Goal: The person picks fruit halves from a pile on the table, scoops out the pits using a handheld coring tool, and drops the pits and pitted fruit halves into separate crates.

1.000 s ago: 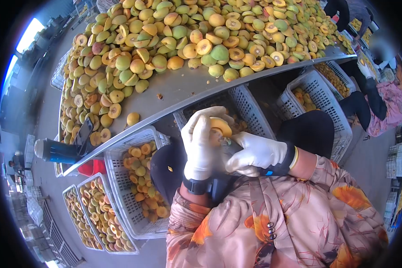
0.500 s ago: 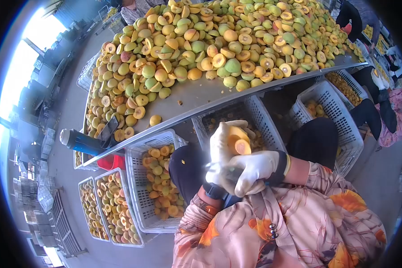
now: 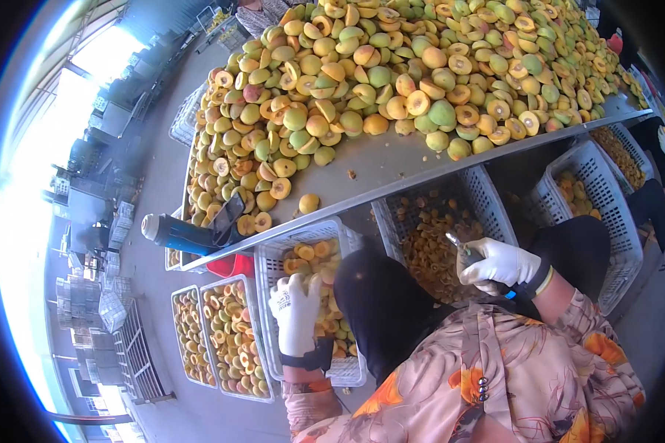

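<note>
My left hand (image 3: 295, 314), in a white glove, reaches over a white plastic crate (image 3: 267, 277) of peach halves (image 3: 336, 325). Its fingers are apart and point down at the fruit; the fingertips are partly hidden, and no peach shows in its grip. In my gloved right hand (image 3: 499, 264) is a small pitting tool (image 3: 452, 239), its bright metal tip pointing up and left. That hand is closed around the handle, above a crate (image 3: 493, 207) of brown-orange scraps (image 3: 436, 247).
A metal table (image 3: 377, 164) bears a big heap of peach halves (image 3: 391, 81). At its left corner are a blue bottle (image 3: 185, 235) and a phone (image 3: 229, 214). A red container (image 3: 230, 264) sits below. Filled crates (image 3: 233, 336) stand left; another crate (image 3: 598, 214) is at right.
My left hand has moved from in front of my body, with peach halves in it, to over the left crate. My right hand has moved right with the tool. The view has shifted.
</note>
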`<state>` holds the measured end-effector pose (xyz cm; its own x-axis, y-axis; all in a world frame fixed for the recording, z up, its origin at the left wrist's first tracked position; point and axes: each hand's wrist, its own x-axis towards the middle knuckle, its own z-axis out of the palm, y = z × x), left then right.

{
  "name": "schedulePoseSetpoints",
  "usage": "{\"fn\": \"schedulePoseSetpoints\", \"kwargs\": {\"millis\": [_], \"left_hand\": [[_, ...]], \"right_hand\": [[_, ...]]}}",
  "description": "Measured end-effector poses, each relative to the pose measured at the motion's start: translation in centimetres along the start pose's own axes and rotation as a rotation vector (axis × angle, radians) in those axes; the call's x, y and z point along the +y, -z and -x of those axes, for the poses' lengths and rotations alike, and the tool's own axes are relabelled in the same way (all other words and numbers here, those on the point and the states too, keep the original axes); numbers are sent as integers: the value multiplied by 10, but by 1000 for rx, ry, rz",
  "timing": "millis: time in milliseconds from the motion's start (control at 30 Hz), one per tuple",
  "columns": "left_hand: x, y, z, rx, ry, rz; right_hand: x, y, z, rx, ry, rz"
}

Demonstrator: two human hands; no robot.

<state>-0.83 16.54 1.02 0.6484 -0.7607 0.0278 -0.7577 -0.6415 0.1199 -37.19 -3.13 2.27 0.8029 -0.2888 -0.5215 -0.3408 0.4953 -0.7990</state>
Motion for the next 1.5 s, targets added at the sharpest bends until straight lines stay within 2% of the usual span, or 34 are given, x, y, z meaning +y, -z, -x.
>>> {"fn": "schedulePoseSetpoints", "kwargs": {"millis": [67,167,267,333,433,467,533,600,667,767,867,1000,1133,1167,1267,1333,1400,1467,1500], "left_hand": [[-7,6,-29,200,-144,22],[8,-4,-106,306,-200,228],[41,-21,-174,148,-161,20],[56,-34,-199,-155,-100,41],[62,-38,-211,-100,-147,120],[58,-51,-212,58,-194,166],[75,-29,-188,-114,-130,986],[91,-17,-152,-257,-169,1507],[116,-5,-105,-465,-187,1934],[147,1,-50,-670,-134,2198],[167,10,-7,-767,-109,2278],[189,17,34,-551,-102,2229],[204,27,54,-183,-105,1750],[210,29,61,-118,-93,1723],[215,35,68,11,-145,1589],[217,45,74,-10,-165,1609],[217,47,73,-66,-214,1635],[212,43,66,-160,-297,1658],[211,42,63,-228,-350,1676]], "right_hand": [[6,4,-12,73,-43,191],[14,2,-27,146,-40,300],[28,6,-39,186,51,390],[36,9,-42,218,179,473],[33,15,-35,264,136,419],[29,16,-33,276,131,390],[9,8,-25,315,122,265],[-5,-2,-25,395,304,449],[-13,-12,-30,456,552,663],[-23,-32,-34,421,665,699],[-15,-46,-34,432,704,743],[1,-60,-18,479,800,736],[14,-75,-7,511,920,745],[18,-77,-8,524,968,754],[19,-82,-7,462,991,676],[17,-82,-10,409,1193,697],[11,-78,-1,225,979,565],[-16,-80,37,-68,349,269],[-14,-73,35,-208,255,78]]}}
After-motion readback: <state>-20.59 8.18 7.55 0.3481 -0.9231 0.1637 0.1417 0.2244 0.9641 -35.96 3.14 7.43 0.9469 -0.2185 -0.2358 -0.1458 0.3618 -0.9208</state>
